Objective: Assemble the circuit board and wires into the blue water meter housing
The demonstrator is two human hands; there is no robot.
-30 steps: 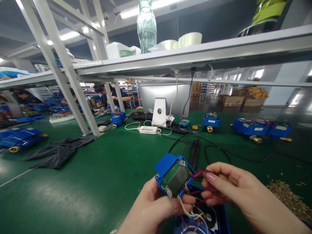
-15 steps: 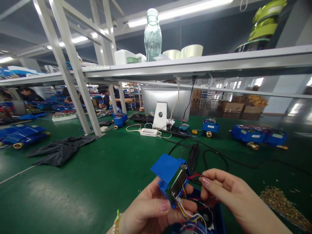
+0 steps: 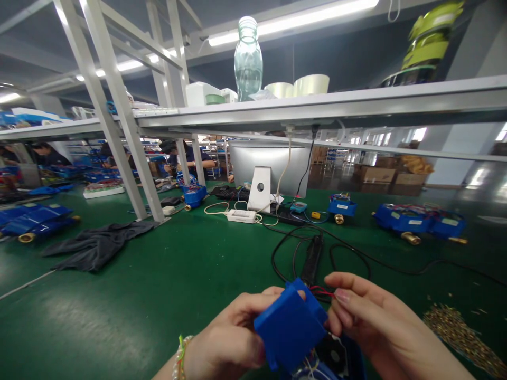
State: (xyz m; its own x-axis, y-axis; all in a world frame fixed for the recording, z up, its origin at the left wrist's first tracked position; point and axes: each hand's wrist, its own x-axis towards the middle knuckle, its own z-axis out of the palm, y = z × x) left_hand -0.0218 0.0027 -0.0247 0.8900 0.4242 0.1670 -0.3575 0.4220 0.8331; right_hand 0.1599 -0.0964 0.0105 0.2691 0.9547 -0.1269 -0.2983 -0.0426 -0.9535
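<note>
My left hand [image 3: 229, 338] grips a blue plastic cover [image 3: 291, 327], its blank back turned up toward me. It sits over a blue meter body [image 3: 336, 361] at the bottom edge, where a black round part and coloured wires show. My right hand [image 3: 376, 327] rests against the cover's right side, its fingertips on thin red wires [image 3: 322, 290] that run out from under the cover. The circuit board inside the cover is hidden.
A green bench [image 3: 158, 285] carries a dark cloth [image 3: 95, 245], a black cable and power strip [image 3: 312, 253], a white power strip [image 3: 241, 215], a monitor [image 3: 269, 163], blue meters [image 3: 420, 222] and a heap of small brass screws [image 3: 459, 327]. A shelf [image 3: 317, 105] hangs overhead. Other people work far left.
The cover has been flipped over and lowered: its display board faced me a second ago, now only its blank blue back shows. Both hands dropped with it.
</note>
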